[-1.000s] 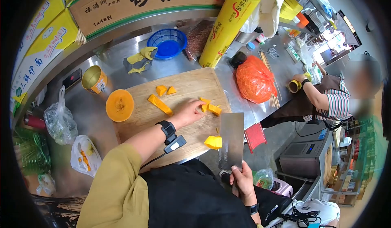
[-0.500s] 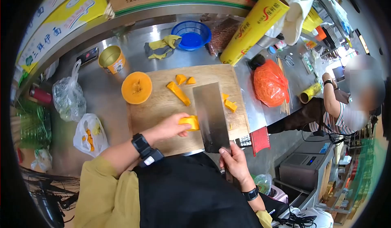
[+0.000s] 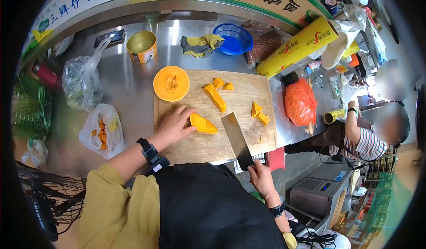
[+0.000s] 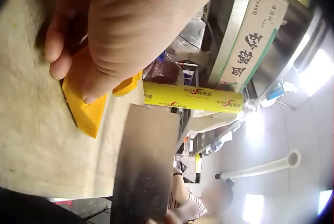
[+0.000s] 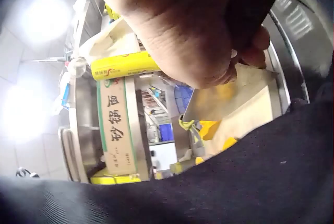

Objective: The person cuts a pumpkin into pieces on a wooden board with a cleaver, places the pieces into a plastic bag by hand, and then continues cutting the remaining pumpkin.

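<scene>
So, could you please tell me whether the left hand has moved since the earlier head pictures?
Yes: against the cutting board, the left hand has moved left, away from the small pumpkin pieces near the right edge and toward the left edge.

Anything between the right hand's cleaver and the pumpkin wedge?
Nothing visible. In the head view, only bare cutting board shows between the cleaver in the right hand and the pumpkin wedge; the left hand holds the wedge's opposite end.

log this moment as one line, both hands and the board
left hand: pinches pumpkin wedge on cutting board | right hand: grips cleaver, blade beside wedge | board: pumpkin strip, smaller chunks | far-left corner: pumpkin half
</scene>
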{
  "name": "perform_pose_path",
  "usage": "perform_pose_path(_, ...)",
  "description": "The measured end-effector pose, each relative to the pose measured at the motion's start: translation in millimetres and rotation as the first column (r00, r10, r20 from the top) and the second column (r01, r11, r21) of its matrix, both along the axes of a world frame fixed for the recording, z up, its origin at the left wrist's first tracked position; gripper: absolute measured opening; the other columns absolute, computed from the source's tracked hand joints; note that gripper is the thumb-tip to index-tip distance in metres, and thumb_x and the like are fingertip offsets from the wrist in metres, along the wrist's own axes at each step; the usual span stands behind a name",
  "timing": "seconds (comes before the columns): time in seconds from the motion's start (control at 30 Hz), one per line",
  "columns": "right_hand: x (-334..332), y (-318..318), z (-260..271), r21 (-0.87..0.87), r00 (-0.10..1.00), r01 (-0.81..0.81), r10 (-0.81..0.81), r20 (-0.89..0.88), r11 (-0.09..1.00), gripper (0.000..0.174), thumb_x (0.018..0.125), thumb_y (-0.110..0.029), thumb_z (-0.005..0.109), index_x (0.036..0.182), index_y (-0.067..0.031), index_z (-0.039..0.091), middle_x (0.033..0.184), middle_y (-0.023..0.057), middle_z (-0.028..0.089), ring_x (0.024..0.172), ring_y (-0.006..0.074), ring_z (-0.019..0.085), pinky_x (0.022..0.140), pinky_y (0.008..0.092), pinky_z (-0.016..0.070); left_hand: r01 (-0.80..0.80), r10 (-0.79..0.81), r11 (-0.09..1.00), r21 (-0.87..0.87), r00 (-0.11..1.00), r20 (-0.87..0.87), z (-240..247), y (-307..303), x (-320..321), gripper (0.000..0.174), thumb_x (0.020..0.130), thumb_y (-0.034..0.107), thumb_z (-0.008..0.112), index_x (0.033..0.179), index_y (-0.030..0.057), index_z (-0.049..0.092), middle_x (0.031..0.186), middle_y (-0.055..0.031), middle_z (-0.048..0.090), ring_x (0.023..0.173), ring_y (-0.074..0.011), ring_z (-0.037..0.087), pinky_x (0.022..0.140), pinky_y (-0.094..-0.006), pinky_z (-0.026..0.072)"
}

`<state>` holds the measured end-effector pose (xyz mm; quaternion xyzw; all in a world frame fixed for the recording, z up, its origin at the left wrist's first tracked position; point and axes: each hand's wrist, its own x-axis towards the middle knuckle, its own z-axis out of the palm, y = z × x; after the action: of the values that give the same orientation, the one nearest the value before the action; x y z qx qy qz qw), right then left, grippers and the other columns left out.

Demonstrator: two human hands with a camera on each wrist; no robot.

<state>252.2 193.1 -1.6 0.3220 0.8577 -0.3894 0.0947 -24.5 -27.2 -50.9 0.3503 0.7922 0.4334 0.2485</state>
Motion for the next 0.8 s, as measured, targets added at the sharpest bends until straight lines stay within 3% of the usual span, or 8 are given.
perform_pose_path(0.1,-10,2,7,0.104,0.994,-0.099,0.103,-0.037,0.99,0.013,0.091,-0.009,0.06,0.099,-0.0002,0.054,0.079,0.0234,0.064,0.076,0.0432,0.062,0.064,0.0448,0.0493,0.095,-0.075,0.995,0.039,0.93,-0.361,-16,-14,9,0.049,0.079,0.013,0.073,0.125,0.0113,0.057,0.121,-0.0095,0.049,0.103,-0.0264,0.059,0.086,-0.0358,0.0515)
perform_pose_path(0.23,-40,-2,29,0.092,0.979,-0.178,0.186,-0.081,0.98,0.016,0.091,-0.009,0.06,0.103,-0.0014,0.053,0.076,0.0236,0.063,0.075,0.0437,0.062,0.062,0.0459,0.0481,0.105,-0.061,0.992,0.076,0.896,-0.44,-24,-7,12,0.049,0.077,0.012,0.074,0.124,0.0143,0.06,0.127,-0.0081,0.048,0.11,-0.0277,0.054,0.091,-0.0379,0.0492)
perform_pose_path(0.33,-48,0,21,0.186,0.943,-0.284,0.309,-0.124,0.941,0.012,0.094,-0.007,0.058,0.091,0.0002,0.049,0.061,0.0099,0.057,0.051,0.0183,0.057,0.05,0.0306,0.0448,0.166,-0.067,0.982,0.094,0.761,-0.645,-17,1,1,0.049,0.074,0.014,0.076,0.121,0.0115,0.062,0.123,-0.0079,0.053,0.114,-0.0285,0.051,0.097,-0.0387,0.045)
perform_pose_path(0.4,-51,-3,25,0.173,0.944,-0.269,0.295,-0.147,0.947,0.013,0.094,-0.007,0.059,0.09,0.0001,0.048,0.06,0.008,0.056,0.051,0.0157,0.057,0.05,0.0295,0.0446,0.249,-0.136,0.967,0.056,0.687,-0.714,-14,7,-5,0.05,0.072,0.017,0.077,0.119,0.0097,0.063,0.118,-0.0078,0.057,0.116,-0.0284,0.049,0.099,-0.0384,0.0422)
perform_pose_path(0.47,-47,-3,22,0.1,0.96,-0.215,0.229,-0.159,0.972,0.013,0.094,-0.007,0.059,0.089,0.0001,0.049,0.061,0.0065,0.057,0.051,0.0133,0.056,0.049,0.0285,0.0446,0.233,-0.148,0.972,0.017,0.67,-0.727,-8,13,-1,0.048,0.071,0.019,0.078,0.115,0.0078,0.063,0.114,-0.0076,0.059,0.116,-0.0273,0.05,0.098,-0.0373,0.0417)
perform_pose_path(0.57,-42,-7,32,-0.065,0.995,-0.026,0.02,-0.094,0.998,0.015,0.093,-0.009,0.061,0.092,0.0008,0.05,0.069,0.0149,0.064,0.054,0.0241,0.063,0.051,0.0341,0.0478,0.221,-0.229,0.97,-0.103,0.68,-0.696,-12,26,2,0.042,0.071,0.02,0.076,0.108,0.0057,0.064,0.11,-0.0069,0.062,0.114,-0.025,0.051,0.093,-0.0367,0.0446)
perform_pose_path(0.7,-30,-7,31,-0.052,0.982,0.022,-0.032,-0.187,0.998,0.016,0.095,-0.008,0.06,0.091,0.0013,0.048,0.067,0.0104,0.062,0.051,0.0148,0.06,0.048,0.0296,0.0456,0.149,-0.183,0.983,-0.107,0.775,-0.604,-6,39,-1,0.023,0.076,0.019,0.07,0.092,0.004,0.065,0.103,-0.0086,0.066,0.101,-0.0274,0.061,0.078,-0.0392,0.0506)
perform_pose_path(0.8,-25,-10,34,-0.1,0.977,0.055,-0.074,-0.2,0.994,0.017,0.095,-0.009,0.06,0.09,0.0012,0.048,0.066,0.0092,0.062,0.051,0.0129,0.059,0.047,0.0286,0.0453,0.025,-0.056,0.993,-0.116,0.961,-0.273,13,40,-6,0.024,0.081,0.021,0.07,0.094,0.0019,0.065,0.097,-0.0101,0.067,0.08,-0.0252,0.067,0.066,-0.0372,0.0539)
